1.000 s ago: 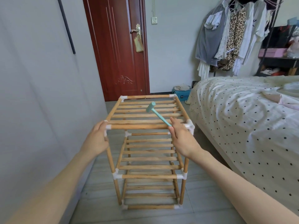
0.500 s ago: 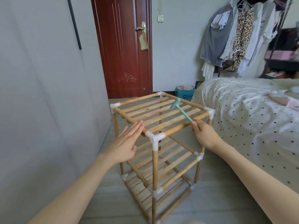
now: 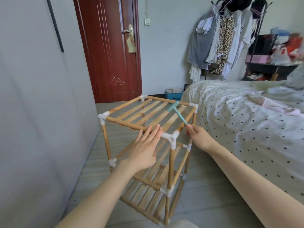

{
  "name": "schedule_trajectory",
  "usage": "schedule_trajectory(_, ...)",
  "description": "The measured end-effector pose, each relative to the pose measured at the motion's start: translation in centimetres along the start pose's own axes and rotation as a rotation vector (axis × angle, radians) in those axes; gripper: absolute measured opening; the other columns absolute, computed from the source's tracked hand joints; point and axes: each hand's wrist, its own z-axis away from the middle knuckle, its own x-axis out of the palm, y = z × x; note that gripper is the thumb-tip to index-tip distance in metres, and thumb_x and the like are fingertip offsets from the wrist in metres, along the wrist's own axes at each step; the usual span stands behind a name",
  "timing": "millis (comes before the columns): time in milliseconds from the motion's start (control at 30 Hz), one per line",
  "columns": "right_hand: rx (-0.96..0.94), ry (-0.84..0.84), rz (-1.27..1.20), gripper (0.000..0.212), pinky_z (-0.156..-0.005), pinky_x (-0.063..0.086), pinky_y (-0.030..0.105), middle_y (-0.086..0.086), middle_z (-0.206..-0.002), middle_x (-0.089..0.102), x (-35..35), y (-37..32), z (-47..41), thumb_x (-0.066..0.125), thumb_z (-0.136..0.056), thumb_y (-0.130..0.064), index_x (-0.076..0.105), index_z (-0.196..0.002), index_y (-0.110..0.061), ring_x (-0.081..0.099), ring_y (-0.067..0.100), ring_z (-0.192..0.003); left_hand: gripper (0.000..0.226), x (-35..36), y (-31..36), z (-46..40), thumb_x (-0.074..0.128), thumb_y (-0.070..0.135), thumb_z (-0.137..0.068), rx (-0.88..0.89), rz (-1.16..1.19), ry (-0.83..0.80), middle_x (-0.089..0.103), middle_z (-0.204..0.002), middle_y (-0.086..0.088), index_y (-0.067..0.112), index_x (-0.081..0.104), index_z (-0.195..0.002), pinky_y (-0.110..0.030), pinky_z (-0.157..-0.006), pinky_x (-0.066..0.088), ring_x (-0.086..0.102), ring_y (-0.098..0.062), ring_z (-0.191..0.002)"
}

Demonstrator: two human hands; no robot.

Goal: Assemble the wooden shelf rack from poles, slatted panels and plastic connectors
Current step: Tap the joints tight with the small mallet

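Two hands at rack [image 3: 144,112]: left hand [image 3: 144,148] flat, right hand [image 3: 197,137] fisted.

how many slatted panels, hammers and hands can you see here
slatted panels: 3
teal hammer: 1
hands: 2, left hand and right hand
total: 6
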Motion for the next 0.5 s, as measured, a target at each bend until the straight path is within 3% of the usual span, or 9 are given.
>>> schedule_trajectory(133, 0.002, 0.11, 0.0, 0.038, -0.068, 0.048, 0.036, 0.002, -0.069, 0.057, -2.5, 0.8, 2.6, 0.029, -0.102, -0.03, 0.05, -0.076, -0.013, 0.056, 0.023, -0.067, 0.083, -0.1, 0.3, -1.4, 0.041, 0.007, -0.089, 0.062, 0.043, -0.001, -0.026, -0.15, 0.012, 0.025, -0.015, -0.147, -0.024, -0.108, -0.022, -0.026, -0.001, -0.136)
schedule_trajectory(300, -0.075, 0.13, 0.325, 0.032, -0.06, 0.041, 0.034, -0.001, -0.061, 0.049, -6.7, 1.4, 5.2, 0.033, -0.101, -0.027, 0.059, -0.088, -0.014, 0.047, 0.023, -0.059, 0.09, -0.4, -0.5, -1.8, 0.046, 0.001, -0.087, -0.11, -0.003, -0.019, -0.028, -0.152, 0.002, 0.022, -0.017, -0.148, -0.031, -0.11, -0.019, -0.026, -0.011, -0.139)
schedule_trajectory(433, -0.152, 0.605, 0.052, 0.026, -0.044, 0.028, 0.024, -0.006, -0.05, 0.039, -8.2, 0.4, 6.1, 0.034, -0.1, -0.023, 0.053, -0.084, -0.014, 0.036, 0.014, -0.044, 0.09, -0.3, 0.0, -2.0, 0.046, -0.001, -0.085, -0.133, 0.015, -0.01, -0.025, -0.154, 0.001, 0.022, -0.015, -0.148, -0.031, -0.11, -0.016, -0.023, -0.012, -0.141)
schedule_trajectory(467, -0.125, 0.563, 0.075, 0.026, -0.046, 0.03, 0.027, -0.006, -0.052, 0.04, -7.9, 0.5, 6.5, 0.034, -0.1, -0.024, 0.052, -0.084, -0.014, 0.038, 0.015, -0.046, 0.09, -0.2, -0.1, -2.0, 0.046, -0.002, -0.085, -0.135, 0.016, -0.005, -0.025, -0.154, 0.001, 0.022, -0.014, -0.149, -0.032, -0.111, -0.015, -0.023, -0.012, -0.141)
schedule_trajectory(500, -0.062, 0.395, 0.159, 0.028, -0.052, 0.034, 0.03, -0.005, -0.054, 0.042, -7.1, 0.7, 6.9, 0.033, -0.1, -0.026, 0.052, -0.084, -0.014, 0.042, 0.019, -0.051, 0.09, -0.2, -0.1, -2.0, 0.046, -0.002, -0.085, -0.137, 0.014, -0.005, -0.024, -0.155, 0.001, 0.022, -0.013, -0.149, -0.032, -0.111, -0.015, -0.022, -0.011, -0.141)
